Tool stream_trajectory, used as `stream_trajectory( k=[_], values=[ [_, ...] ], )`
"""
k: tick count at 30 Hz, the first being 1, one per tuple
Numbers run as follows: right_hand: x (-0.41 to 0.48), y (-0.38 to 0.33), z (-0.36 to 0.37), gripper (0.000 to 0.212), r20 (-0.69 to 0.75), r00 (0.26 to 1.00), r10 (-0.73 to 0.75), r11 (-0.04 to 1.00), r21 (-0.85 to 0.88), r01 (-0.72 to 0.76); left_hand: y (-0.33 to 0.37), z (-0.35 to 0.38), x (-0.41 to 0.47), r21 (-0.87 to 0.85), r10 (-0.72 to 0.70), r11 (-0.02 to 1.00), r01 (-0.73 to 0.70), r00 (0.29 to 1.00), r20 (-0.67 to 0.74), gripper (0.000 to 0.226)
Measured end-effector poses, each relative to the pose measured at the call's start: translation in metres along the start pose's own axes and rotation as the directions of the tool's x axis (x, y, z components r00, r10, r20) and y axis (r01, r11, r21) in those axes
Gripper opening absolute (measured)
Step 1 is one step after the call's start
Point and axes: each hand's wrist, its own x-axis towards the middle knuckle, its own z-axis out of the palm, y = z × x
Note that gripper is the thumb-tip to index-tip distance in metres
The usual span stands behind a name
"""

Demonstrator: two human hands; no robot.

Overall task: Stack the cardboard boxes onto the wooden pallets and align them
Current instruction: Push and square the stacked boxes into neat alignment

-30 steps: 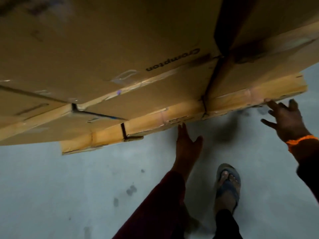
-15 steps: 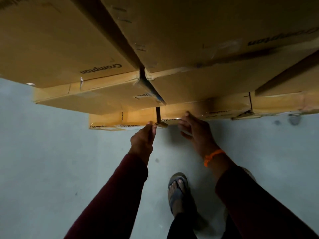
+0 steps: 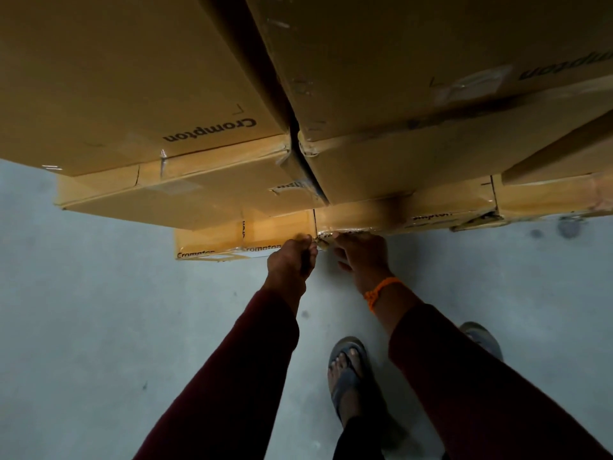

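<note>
Head view showed my left hand (image 3: 292,260) curled on the corner of the bottom left box (image 3: 212,239), my right hand (image 3: 361,257) hooked under the adjoining box (image 3: 414,207), beneath the stack (image 3: 132,78).

The grey concrete floor (image 3: 99,327) shows dark stains (image 3: 569,226) toward its right edge. One grey sandal (image 3: 348,376) stands near the bottom edge, with a second sandal (image 3: 482,338) to its right, partly behind a maroon sleeve (image 3: 464,376).

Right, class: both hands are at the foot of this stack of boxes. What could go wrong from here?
The left hand and right hand are at the lower edge of the bottom boxes and could be pinched. The upper boxes overhang these and might slide. The open sandal leaves toes exposed.
</note>
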Motion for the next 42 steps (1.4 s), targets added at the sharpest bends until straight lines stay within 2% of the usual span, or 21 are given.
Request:
stream_trajectory(
  k=[6,10,13,15,18,21,24,27,29,30,31,32,33,35,42],
  values=[
    [-0.001,-0.005,-0.001,0.01,0.037,0.998,-0.044,0.997,-0.062,0.046,-0.008,-0.001,-0.002,0.168,0.084,0.982,-0.082,0.996,-0.004,0.009],
    [-0.013,-0.01,-0.004,0.011,0.078,0.997,-0.015,0.998,-0.054,0.019,-0.009,0.0,-0.011,0.181,0.066,0.982,-0.061,0.998,-0.021,0.021],
    [-0.031,-0.019,-0.012,0.02,0.134,0.991,-0.015,0.995,-0.094,0.028,-0.01,0.001,-0.025,0.181,0.023,0.983,-0.022,1.0,-0.003,0.028],
    [-0.048,-0.027,-0.02,0.023,0.155,0.987,-0.044,0.991,-0.115,0.062,-0.009,-0.004,-0.038,0.137,0.005,0.99,-0.007,1.0,0.017,0.03],
    [-0.085,-0.043,-0.028,0.01,0.137,0.986,-0.098,0.983,-0.142,0.118,0.002,-0.023,-0.069,0.024,0.057,0.998,-0.057,0.998,-0.019,0.027],
    [-0.135,-0.063,-0.018,0.012,0.196,0.964,-0.177,0.95,-0.221,0.219,0.035,-0.054,-0.109,-0.061,0.159,0.984,-0.17,0.974,-0.16,0.029],
    [-0.182,-0.095,0.009,0.014,0.253,0.943,-0.215,0.923,-0.262,0.28,0.088,-0.09,-0.141,-0.122,0.291,0.938,-0.325,0.928,-0.234,0.018],
    [-0.204,-0.122,0.037,0.035,0.168,0.966,-0.198,0.955,-0.19,0.228,0.149,-0.124,-0.15,-0.169,0.425,0.863,-0.475,0.866,-0.265,0.028],
    [-0.206,-0.13,0.046,0.059,0.059,0.98,-0.192,0.971,-0.132,0.198,0.178,-0.142,-0.146,-0.186,0.471,0.843,-0.505,0.859,-0.201,0.043],
    [-0.205,-0.133,0.047,0.068,0.022,0.981,-0.192,0.975,-0.111,0.193,0.188,-0.145,-0.143,-0.179,0.486,0.844,-0.505,0.863,-0.14,0.038],
    [-0.2,-0.133,0.046,0.07,-0.009,0.981,-0.192,0.978,-0.079,0.191,0.195,-0.144,-0.14,-0.159,0.489,0.854,-0.495,0.869,-0.078,0.03],
    [-0.198,-0.134,0.044,0.062,-0.027,0.98,-0.198,0.98,-0.042,0.197,0.199,-0.141,-0.138,-0.111,0.495,0.861,-0.497,0.868,-0.047,0.026],
    [-0.195,-0.135,0.041,0.054,-0.041,0.975,-0.218,0.976,-0.015,0.218,0.199,-0.137,-0.136,-0.058,0.507,0.859,-0.509,0.861,-0.041,0.028],
    [-0.188,-0.137,0.035,0.06,-0.077,0.964,-0.253,0.966,0.031,0.256,0.194,-0.131,-0.131,0.012,0.551,0.834,-0.552,0.83,-0.084,0.039],
    [-0.175,-0.138,0.024,0.059,-0.151,0.955,-0.255,0.962,0.058,0.266,0.18,-0.128,-0.117,-0.037,0.65,0.754,-0.656,0.753,-0.104,0.049]
  ],
)
